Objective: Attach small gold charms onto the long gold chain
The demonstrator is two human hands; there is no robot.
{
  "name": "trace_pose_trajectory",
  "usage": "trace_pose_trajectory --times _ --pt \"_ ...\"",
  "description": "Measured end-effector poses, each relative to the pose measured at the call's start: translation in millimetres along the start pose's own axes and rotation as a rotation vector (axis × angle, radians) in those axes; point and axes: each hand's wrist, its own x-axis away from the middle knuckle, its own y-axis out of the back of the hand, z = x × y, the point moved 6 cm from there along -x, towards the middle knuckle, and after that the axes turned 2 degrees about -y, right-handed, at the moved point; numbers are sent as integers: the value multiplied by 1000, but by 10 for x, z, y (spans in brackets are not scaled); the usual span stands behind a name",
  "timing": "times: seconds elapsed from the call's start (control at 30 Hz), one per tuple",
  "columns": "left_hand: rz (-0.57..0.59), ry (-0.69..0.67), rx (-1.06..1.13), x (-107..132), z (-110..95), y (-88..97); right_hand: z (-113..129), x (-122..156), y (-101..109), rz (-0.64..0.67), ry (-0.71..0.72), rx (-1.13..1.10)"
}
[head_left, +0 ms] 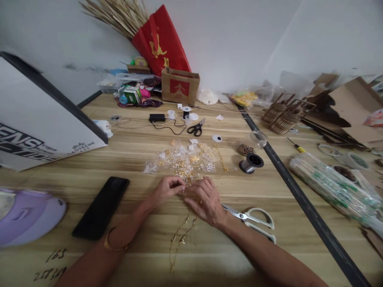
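Observation:
My left hand (pixel 170 189) is closed in a pinch, its fingertips at the near edge of a pile of small gold and silver jewellery findings (pixel 184 172). What it pinches is too small to make out. Close beside it, my right hand (pixel 207 200) is bent over the table with its fingers curled; the thumb and fingertips partly hide what lies between them. A gold chain necklace with small beads (pixel 182 240) runs down the wood from under my right hand. Small clear bags (pixel 179 153) of findings lie just beyond the pile.
White-handled scissors (pixel 259 223) lie right of my right forearm, a wire spool (pixel 250 164) beyond them. A black phone (pixel 101 207) and purple visor (pixel 32 215) lie left. Black scissors (pixel 197 127), a cardboard box (pixel 180 87) and wrapped sticks (pixel 332 187) are farther off.

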Motion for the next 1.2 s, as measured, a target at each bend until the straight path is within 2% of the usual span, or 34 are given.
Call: trace_pose_trajectory --times 0.23,0.83,1.2 --pt "14 -2 -4 5 -26 -38 -48 2 -41 32 -55 -44" --pt "29 -15 -26 10 69 -53 -107 4 -69 29 -121 -14" --pt "1 -41 -51 6 -3 -37 -106 -2 -72 25 -127 -33"
